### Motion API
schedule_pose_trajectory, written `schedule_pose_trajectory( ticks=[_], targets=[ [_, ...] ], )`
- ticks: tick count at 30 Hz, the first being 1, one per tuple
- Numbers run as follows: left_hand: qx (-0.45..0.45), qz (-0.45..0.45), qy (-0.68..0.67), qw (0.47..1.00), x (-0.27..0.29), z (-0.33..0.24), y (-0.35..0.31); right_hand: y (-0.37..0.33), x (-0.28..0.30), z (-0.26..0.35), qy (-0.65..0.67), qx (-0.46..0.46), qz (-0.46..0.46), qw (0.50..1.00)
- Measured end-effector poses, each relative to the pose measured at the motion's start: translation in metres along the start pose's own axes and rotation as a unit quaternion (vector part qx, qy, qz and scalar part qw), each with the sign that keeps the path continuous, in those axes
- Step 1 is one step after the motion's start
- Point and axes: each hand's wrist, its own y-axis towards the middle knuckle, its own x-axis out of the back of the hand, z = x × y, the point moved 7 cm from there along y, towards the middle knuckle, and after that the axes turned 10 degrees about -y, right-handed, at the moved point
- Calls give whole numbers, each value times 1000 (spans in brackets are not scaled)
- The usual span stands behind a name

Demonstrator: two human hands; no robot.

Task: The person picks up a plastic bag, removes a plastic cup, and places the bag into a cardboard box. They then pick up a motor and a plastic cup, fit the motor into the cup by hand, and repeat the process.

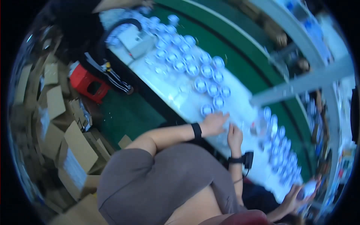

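Note:
My left hand [215, 123], with a black band at its wrist, is over the near edge of the white table. Its fingers are bent together and point right. Close beside it, my right hand [234, 136] is closed with thumb and index finger pressed together; a black device on a strap is at that wrist. Whatever lies between the fingertips of either hand is too small and blurred to make out. Just beyond my left hand stands a round, pale container [207, 110] with a whitish ring on top, the nearest of a long group.
More round containers [192, 70] cover the table [165, 88] to the far left; another cluster [285, 153] stands right. A co-worker's hand [292, 200] holds a pale container [307, 189]. Left are a white machine [135, 39], a person standing, a red stool [88, 83] and open cardboard boxes [80, 146].

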Motion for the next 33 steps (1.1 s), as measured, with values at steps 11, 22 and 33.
schedule_pose_trajectory(
  ticks=[11,22,33],
  targets=[
    [48,-39,0,998,11,-1,15,34,-13,-38,157,-15,20,987],
    [66,24,36,997,27,-2,27,46,11,-13,318,22,-65,946],
    [7,-103,13,995,24,-4,37,23,4,-35,210,18,75,975]
  ],
)
